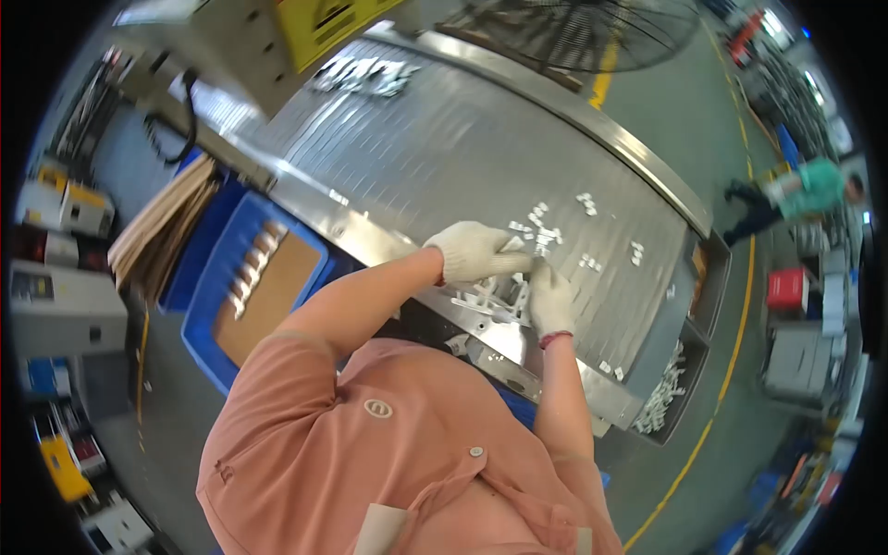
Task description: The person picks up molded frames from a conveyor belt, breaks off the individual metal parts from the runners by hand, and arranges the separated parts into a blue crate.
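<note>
My left hand (476, 252), in a white knit glove, reaches in from the left, its fingers closed and pointing right. My right hand (552, 298), gloved likewise, comes from below with fingers and thumb pinched together. Their fingertips meet at a cluster of small pale parts (544, 239), which both seem to grip; its exact kind is too small to tell. Beneath the hands, white branched pieces (490, 298) lie at the near edge of the slatted metal conveyor (435, 157). Loose small white parts (590, 263) are scattered to the right on its surface.
A blue bin (199, 324) with cardboard and a row of joined parts stands at left. Shiny pieces (365, 76) lie at the conveyor's far end. A grey bin (659, 393) holds many small white parts. A large fan (592, 28) stands beyond; a person (814, 190) is at right.
</note>
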`<state>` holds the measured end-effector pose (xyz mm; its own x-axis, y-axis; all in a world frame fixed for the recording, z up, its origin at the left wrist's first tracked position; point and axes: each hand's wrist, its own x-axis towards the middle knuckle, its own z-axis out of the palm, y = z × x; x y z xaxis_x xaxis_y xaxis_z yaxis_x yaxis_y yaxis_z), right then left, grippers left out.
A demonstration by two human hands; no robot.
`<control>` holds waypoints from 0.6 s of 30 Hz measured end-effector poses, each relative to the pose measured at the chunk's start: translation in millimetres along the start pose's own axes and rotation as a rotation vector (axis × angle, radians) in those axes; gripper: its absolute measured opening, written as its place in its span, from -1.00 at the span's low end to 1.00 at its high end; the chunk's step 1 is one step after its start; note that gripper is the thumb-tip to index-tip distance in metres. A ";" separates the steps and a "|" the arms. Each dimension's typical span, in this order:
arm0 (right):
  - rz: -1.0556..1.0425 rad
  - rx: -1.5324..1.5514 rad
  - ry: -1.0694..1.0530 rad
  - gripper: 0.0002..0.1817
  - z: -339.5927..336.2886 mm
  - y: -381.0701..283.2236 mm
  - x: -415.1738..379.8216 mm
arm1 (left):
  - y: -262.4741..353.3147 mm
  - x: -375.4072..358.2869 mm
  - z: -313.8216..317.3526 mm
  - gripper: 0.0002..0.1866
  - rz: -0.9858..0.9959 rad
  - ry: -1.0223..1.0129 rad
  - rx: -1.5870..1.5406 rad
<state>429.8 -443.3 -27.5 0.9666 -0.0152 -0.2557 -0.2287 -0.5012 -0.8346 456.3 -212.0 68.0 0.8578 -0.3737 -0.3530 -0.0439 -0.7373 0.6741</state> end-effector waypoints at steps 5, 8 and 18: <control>-0.328 -0.351 -0.083 -0.46 4.5 -23.2 -3.9 | -14.3 -59.5 -21.8 -0.12 0.115 0.051 -0.001; -0.301 -0.608 -0.020 -0.51 19.8 -123.7 -25.8 | -47.5 -91.2 -31.3 -0.16 -0.043 0.161 -0.111; 0.174 0.189 0.140 -0.31 -2.4 -98.6 18.7 | -368.9 -328.0 -17.5 -0.27 -0.923 1.072 -0.531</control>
<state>470.7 -396.3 51.2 0.9144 -0.2126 -0.3446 -0.3976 -0.3108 -0.8633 200.1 192.4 -53.5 0.4471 0.8417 -0.3027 0.6870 -0.1064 0.7188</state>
